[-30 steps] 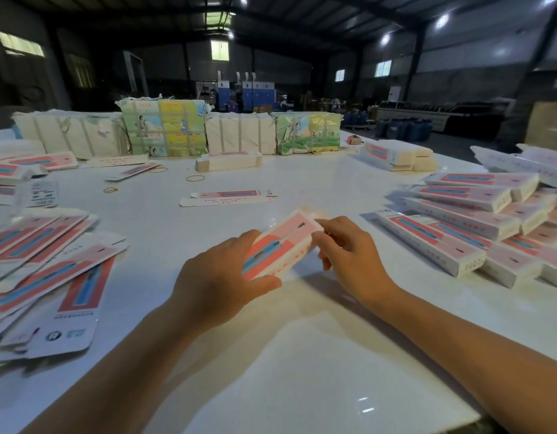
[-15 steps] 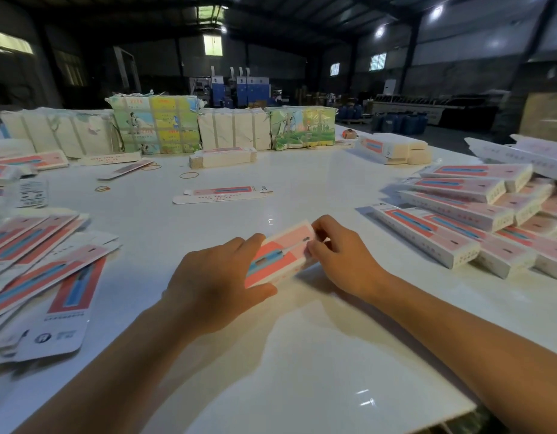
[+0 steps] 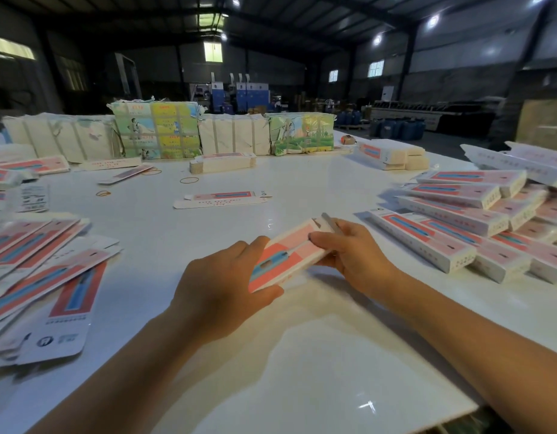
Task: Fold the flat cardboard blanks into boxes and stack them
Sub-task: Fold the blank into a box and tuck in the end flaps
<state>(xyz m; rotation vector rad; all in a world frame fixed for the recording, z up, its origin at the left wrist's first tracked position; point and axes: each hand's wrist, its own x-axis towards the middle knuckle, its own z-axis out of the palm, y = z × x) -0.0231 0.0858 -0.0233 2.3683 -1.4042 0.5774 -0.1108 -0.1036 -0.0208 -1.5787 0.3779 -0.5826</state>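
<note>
Fingers of left hand (image 3: 220,286) curled round near end of half-folded box (image 3: 286,256); right hand (image 3: 349,252) pinching far end, above white table (image 3: 302,355).

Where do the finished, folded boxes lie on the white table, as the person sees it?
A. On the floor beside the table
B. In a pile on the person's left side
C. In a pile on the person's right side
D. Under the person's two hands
C: the folded boxes lie stacked on the right side of the table, while the flat blanks are spread on the left.
</note>
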